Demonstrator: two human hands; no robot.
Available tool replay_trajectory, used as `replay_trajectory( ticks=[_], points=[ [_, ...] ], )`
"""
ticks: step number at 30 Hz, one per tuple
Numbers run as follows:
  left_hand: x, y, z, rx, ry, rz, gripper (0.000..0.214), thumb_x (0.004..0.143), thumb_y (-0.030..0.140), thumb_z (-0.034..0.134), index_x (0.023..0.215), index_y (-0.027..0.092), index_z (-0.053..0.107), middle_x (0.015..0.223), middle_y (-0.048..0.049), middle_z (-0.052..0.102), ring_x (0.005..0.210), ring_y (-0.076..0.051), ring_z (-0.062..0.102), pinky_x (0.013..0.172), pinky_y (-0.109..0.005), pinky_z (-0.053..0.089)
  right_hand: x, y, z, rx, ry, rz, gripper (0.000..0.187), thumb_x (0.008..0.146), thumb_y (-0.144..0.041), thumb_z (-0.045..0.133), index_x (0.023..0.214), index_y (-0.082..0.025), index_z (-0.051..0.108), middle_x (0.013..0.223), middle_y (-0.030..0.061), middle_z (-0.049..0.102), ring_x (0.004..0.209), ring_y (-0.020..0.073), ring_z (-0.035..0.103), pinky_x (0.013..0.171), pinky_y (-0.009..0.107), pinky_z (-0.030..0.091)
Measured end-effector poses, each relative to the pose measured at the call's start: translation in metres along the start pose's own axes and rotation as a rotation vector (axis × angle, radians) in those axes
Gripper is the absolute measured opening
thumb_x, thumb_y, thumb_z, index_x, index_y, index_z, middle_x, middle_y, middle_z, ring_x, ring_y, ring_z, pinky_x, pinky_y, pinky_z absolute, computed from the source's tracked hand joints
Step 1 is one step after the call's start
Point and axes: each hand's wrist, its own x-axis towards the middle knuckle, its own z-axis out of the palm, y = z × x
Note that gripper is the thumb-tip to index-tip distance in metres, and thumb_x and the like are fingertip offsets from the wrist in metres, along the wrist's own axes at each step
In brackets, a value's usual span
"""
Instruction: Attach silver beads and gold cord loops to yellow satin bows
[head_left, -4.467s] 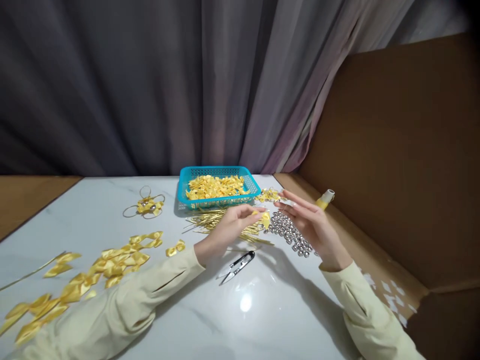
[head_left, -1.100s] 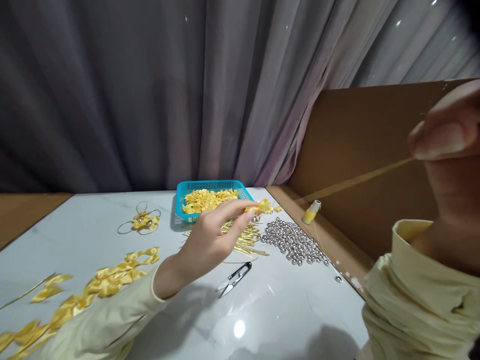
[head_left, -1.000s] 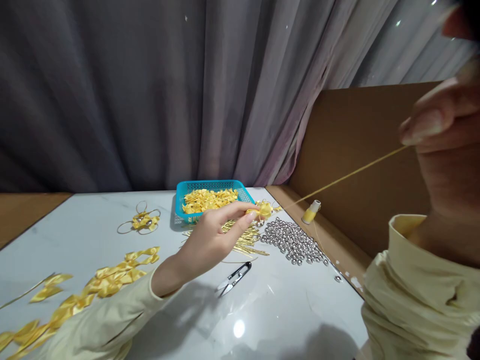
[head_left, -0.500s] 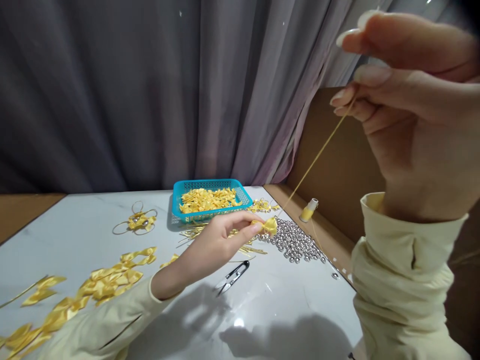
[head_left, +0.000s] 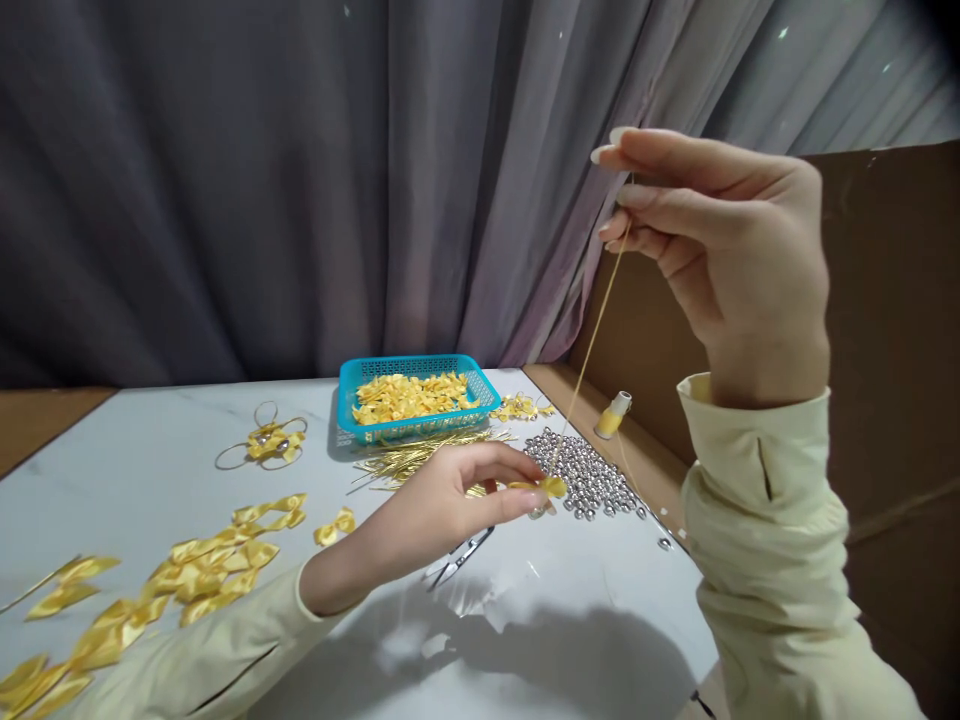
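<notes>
My left hand (head_left: 450, 500) pinches a small yellow ribbon bow (head_left: 553, 487) between thumb and fingers, low over the table. A silvery bead seems to peek out just under the bow. Raised at the upper right, my right hand (head_left: 735, 230) is closed on a thin yellow thread (head_left: 595, 335). The thread runs taut and slanting from its fingers down to the bow. Whether a needle is in the right fingers I cannot make out. Below the left hand lie black-handled thread snips (head_left: 459, 556), partly covered by it.
Silvery beads (head_left: 592, 480) spread on the table's right side beside a thread spool (head_left: 613, 414). A blue basket (head_left: 417, 432) of yellow bows stands at the back, gold wire strips (head_left: 405, 458) before it. Loose bows (head_left: 202, 570) and a wire-looped bow ornament (head_left: 274, 442) lie left.
My right hand has come down and to the left, and the thread stands steeper. My left hand has lowered slightly, tilting the bow flatter.
</notes>
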Motion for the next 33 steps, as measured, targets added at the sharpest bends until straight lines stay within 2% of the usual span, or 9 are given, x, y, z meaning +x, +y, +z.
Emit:
replay_trajectory(
  ticks=[4, 8, 13, 20, 25, 30, 33],
  points=[
    [-0.001, -0.001, -0.001, 0.03, -0.035, 0.028, 0.022, 0.077, 0.039, 0.062, 0.089, 0.021, 0.066, 0.093, -0.002, 0.068, 0.089, -0.017, 0.06, 0.08, -0.029, 0.046, 0.002, 0.011, -0.006, 0.035, 0.045, 0.038, 0.025, 0.074, -0.005, 0.06, 0.093, -0.018, 0.069, 0.099, 0.0015, 0.068, 0.067, 0.0119, 0.064, 0.077, 0.033, 0.055],
    [-0.001, -0.001, -0.001, -0.038, -0.093, -0.016, 0.02, 0.077, 0.037, 0.061, 0.086, 0.02, 0.066, 0.081, -0.0011, 0.067, 0.076, -0.015, 0.061, 0.071, -0.027, 0.047, 0.0, 0.018, -0.01, 0.053, 0.094, 0.056, 0.024, 0.073, -0.005, 0.062, 0.093, -0.015, 0.07, 0.1, 0.0045, 0.068, 0.064, 0.0102, 0.062, 0.073, 0.03, 0.055],
    [0.0, 0.0, -0.005, -0.123, -0.14, -0.067, 0.019, 0.076, 0.036, 0.064, 0.087, 0.02, 0.067, 0.084, -0.0005, 0.069, 0.077, -0.014, 0.06, 0.072, -0.025, 0.047, -0.007, 0.026, -0.015, 0.026, 0.134, 0.121, 0.024, 0.071, -0.004, 0.062, 0.09, -0.017, 0.071, 0.095, 0.0032, 0.07, 0.06, 0.0088, 0.061, 0.068, 0.028, 0.055],
    [-0.001, 0.005, -0.007, -0.237, -0.192, -0.145, 0.016, 0.074, 0.033, 0.066, 0.087, 0.024, 0.068, 0.084, 0.0012, 0.07, 0.079, -0.013, 0.062, 0.076, -0.026, 0.046, -0.017, 0.043, -0.028, -0.013, 0.261, 0.143, 0.015, 0.072, -0.017, 0.067, 0.087, -0.016, 0.072, 0.094, 0.0072, 0.07, 0.062, 0.0108, 0.063, 0.071, 0.031, 0.055],
    [-0.002, 0.012, -0.006, -0.205, -0.175, -0.18, 0.019, 0.074, 0.029, 0.066, 0.091, 0.021, 0.065, 0.094, -0.0017, 0.069, 0.089, -0.015, 0.062, 0.079, -0.027, 0.047, -0.026, 0.051, -0.033, -0.053, 0.349, 0.152, 0.015, 0.072, -0.019, 0.067, 0.086, -0.018, 0.071, 0.095, 0.0067, 0.069, 0.068, 0.0141, 0.066, 0.073, 0.033, 0.055],
    [0.0, 0.004, -0.008, -0.173, -0.13, -0.143, 0.025, 0.072, 0.037, 0.067, 0.092, 0.022, 0.064, 0.082, 0.0001, 0.068, 0.078, -0.014, 0.062, 0.07, -0.024, 0.047, -0.038, 0.058, -0.04, -0.007, 0.438, 0.169, 0.015, 0.071, -0.017, 0.068, 0.085, -0.017, 0.072, 0.095, 0.0063, 0.069, 0.07, 0.0144, 0.066, 0.077, 0.033, 0.055],
    [-0.001, 0.007, -0.01, -0.181, -0.131, -0.171, 0.023, 0.073, 0.036, 0.067, 0.091, 0.022, 0.064, 0.08, 0.0012, 0.067, 0.077, -0.012, 0.061, 0.068, -0.022, 0.046, -0.046, 0.063, -0.045, 0.034, 0.467, 0.166, 0.018, 0.069, -0.013, 0.069, 0.086, -0.017, 0.072, 0.096, 0.0066, 0.069, 0.071, 0.0145, 0.066, 0.08, 0.033, 0.054]
  ],
)
